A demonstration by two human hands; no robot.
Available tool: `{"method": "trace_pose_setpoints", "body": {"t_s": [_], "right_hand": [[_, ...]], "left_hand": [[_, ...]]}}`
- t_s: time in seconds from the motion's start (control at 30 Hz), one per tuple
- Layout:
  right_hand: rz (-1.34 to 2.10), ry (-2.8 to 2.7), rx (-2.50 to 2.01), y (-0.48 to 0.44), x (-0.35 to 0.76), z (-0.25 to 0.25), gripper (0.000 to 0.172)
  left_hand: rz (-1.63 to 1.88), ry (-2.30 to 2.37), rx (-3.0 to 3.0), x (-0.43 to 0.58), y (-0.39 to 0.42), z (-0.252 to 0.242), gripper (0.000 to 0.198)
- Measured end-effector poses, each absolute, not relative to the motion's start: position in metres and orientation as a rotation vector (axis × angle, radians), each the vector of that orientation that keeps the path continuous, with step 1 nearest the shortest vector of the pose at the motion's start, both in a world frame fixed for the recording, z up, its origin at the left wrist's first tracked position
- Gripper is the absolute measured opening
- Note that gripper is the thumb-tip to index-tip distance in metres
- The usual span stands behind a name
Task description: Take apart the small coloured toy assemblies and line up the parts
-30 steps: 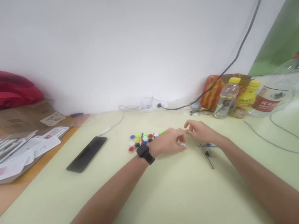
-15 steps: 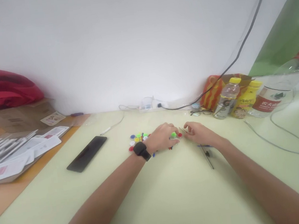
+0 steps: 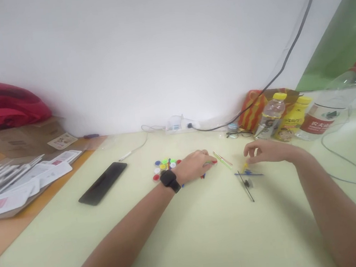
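My left hand (image 3: 196,165), with a black watch (image 3: 169,180) on its wrist, is over the right side of a cluster of small coloured discs (image 3: 163,167). Its fingers are bent down and together, hiding what lies under them; a red disc (image 3: 214,162) shows at their tips. To the right, my right hand (image 3: 265,151) hovers low with curled fingers, its fingertips pinching a small yellow piece (image 3: 245,168), slightly blurred. Below it lie a blue stick (image 3: 255,174) and a black stick (image 3: 248,192) with a dark round part. Thin coloured sticks (image 3: 222,160) lie between the hands.
A black phone (image 3: 103,183) lies to the left. Papers (image 3: 38,177), a cardboard box (image 3: 21,138) and a red bag (image 3: 4,104) occupy the far left. Glasses (image 3: 239,134), bottles (image 3: 271,116) and a grey cable (image 3: 346,174) are at the right. A power strip (image 3: 178,125) sits by the wall.
My right hand has moved right, from beside the thin sticks to the yellow piece. The thin sticks are now uncovered. My left hand has shifted slightly, its fingers drawn closer together over the discs.
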State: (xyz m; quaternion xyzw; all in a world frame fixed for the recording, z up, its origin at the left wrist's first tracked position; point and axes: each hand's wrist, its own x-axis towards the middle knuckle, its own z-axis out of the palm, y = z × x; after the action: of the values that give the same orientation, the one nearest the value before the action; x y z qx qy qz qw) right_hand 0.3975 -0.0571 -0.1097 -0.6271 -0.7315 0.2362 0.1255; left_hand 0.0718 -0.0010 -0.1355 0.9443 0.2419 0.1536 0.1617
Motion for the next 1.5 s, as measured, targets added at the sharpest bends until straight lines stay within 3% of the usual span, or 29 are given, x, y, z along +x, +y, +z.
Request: {"method": "trace_pose_setpoints", "body": {"t_s": [0.3,0.43,0.6,0.73,0.83,1.0,1.27,1.5], "right_hand": [[0.757,-2.143,-1.902,-0.056,0.388,-0.109,0.007],[0.632,-1.954,-1.867,-0.056,0.382,-0.106,0.019],[1.012,-1.736,-1.440,-0.059,0.343,-0.100,0.038],[1.098,-1.687,-1.218,-0.063,0.303,-0.098,0.045],[1.135,-1.631,-1.181,-0.066,0.288,-0.098,0.039],[1.301,-1.450,-1.072,-0.062,0.289,-0.100,0.030],[1.259,-1.425,-1.068,-0.060,0.287,-0.105,0.037],[1.205,-1.548,-1.112,-0.064,0.283,-0.102,0.018]], "left_hand": [[0.448,0.687,2.771,0.072,0.000,-0.138,0.033],[0.530,0.699,2.761,0.072,0.000,-0.130,0.036],[0.736,0.663,2.653,0.077,-0.006,-0.120,0.037],[0.835,0.606,2.553,0.081,-0.014,-0.113,0.033],[0.915,0.613,2.480,0.082,-0.016,-0.109,0.021],[1.006,0.638,2.381,0.084,-0.016,-0.104,0.021],[1.005,0.595,2.289,0.085,-0.018,-0.103,0.024],[0.923,0.589,2.309,0.085,-0.014,-0.108,0.016]]}}
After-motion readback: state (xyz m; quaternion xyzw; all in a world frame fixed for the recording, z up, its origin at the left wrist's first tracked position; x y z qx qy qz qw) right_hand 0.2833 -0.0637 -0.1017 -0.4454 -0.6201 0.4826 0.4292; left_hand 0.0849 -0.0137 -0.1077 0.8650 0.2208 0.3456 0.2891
